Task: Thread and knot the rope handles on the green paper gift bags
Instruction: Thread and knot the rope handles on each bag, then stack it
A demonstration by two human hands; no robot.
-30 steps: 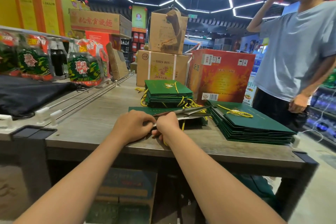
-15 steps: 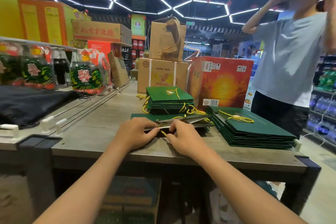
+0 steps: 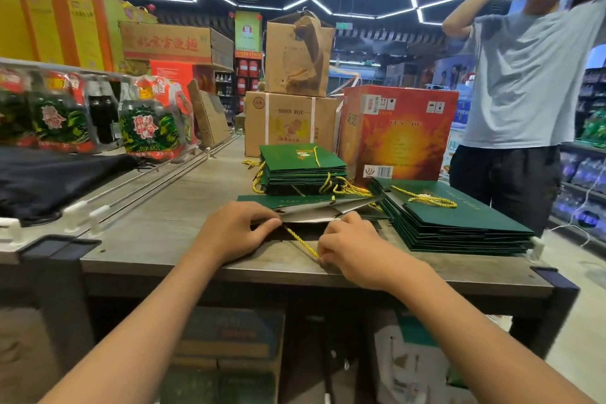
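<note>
A flat green paper gift bag (image 3: 314, 210) lies on the wooden table (image 3: 170, 226) with its mouth toward me, the pale inside showing. My left hand (image 3: 234, 229) pinches the near edge of the bag's mouth. A yellow rope handle (image 3: 301, 242) runs taut from that edge down to my right hand (image 3: 352, 249), which pinches its end. Behind stands a stack of green bags with rope handles (image 3: 303, 170). To the right lies a larger stack of flat green bags (image 3: 459, 223) with a loose yellow rope (image 3: 423, 198) on top.
Brown cartons (image 3: 288, 123) and a red-orange box (image 3: 398, 133) stand at the table's back. Packaged bottles (image 3: 147, 118) and a black cloth (image 3: 49, 177) fill the shelf at left. A person in a light blue shirt (image 3: 524, 92) stands at the right, close to the table's corner.
My right hand has moved away from the bag's mouth toward me and to the right, drawing the yellow rope out taut. My left hand still holds the bag's edge.
</note>
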